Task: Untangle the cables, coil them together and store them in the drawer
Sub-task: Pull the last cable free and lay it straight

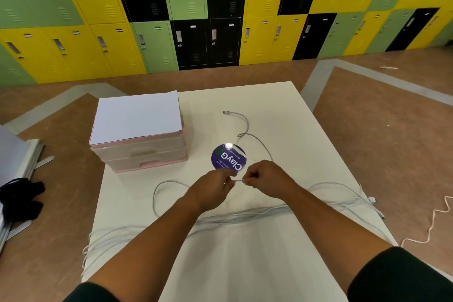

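Grey-white cables (245, 216) sprawl over the cream worktop (245, 265). A bundle of several strands runs across it under both forearms, with loops spilling over the left and right edges. One strand curls away toward the far side and ends in a small plug (226, 112). The left hand (215, 186) and right hand (263, 176) meet above the middle of the worktop, fingers curled, each pinching one end of a short taut stretch of cable held between them. Just beyond the hands a round purple sticker (228, 158) lies flat on the worktop. It reads "ClayGo" in white with a green G, upside down from this view, and its smaller lines of print are too fine to read surely. To the far left stands a pink-framed, see-through drawer unit (147, 154). Both its drawers are pushed in, and a white sheet of paper (137, 117) lies on its top. Green, yellow and black lockers (220, 7) line the wall behind, and a pale cord (431, 223) snakes on the brown floor at the right.
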